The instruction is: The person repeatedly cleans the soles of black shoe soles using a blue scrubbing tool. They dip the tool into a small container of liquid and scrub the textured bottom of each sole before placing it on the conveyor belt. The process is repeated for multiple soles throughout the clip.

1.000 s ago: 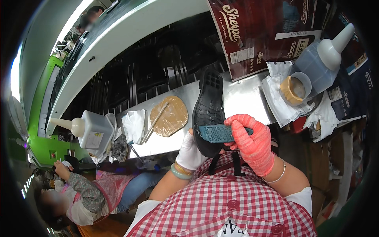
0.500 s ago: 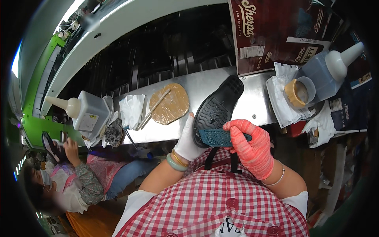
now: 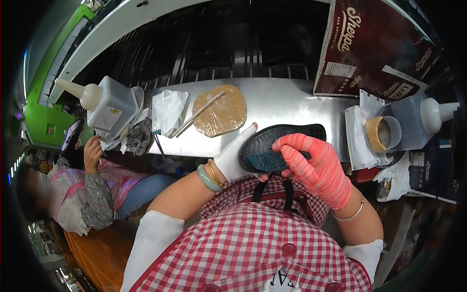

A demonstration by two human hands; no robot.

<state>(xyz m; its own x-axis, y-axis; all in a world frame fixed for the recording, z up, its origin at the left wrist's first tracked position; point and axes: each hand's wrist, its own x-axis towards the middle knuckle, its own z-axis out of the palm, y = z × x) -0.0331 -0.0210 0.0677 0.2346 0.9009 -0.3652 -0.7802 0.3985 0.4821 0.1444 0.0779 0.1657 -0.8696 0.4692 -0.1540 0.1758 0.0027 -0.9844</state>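
Observation:
My left hand (image 3: 232, 159), in a white glove with bare fingertips, grips a black shoe sole (image 3: 266, 138) by its left end. The sole's grooved tread faces up, and its other end points right. My right hand (image 3: 318, 169), in a coral knitted glove, is closed around a flat teal brush (image 3: 264, 161). The brush's textured end lies over the lower left part of the sole. Most of its handle is hidden by the fingers, with a dark tip showing beyond them. Whether the brush presses on the tread cannot be seen.
Ahead is a metal ledge (image 3: 277, 104) with a plastic-wrapped brown disc (image 3: 227, 116), sticks and white cloth (image 3: 169, 111). Spouted bottles stand left (image 3: 113, 107) and right (image 3: 411, 119), near a cup (image 3: 378, 134). Behind lie dark conveyor slats. A carton (image 3: 374, 53) stands right; a co-worker (image 3: 97, 194) sits left.
The sole has swung clockwise, from pointing up and right to lying nearly level. Both hands stay on the sole and brush. The view has shifted, and the co-worker's hand sits lower.

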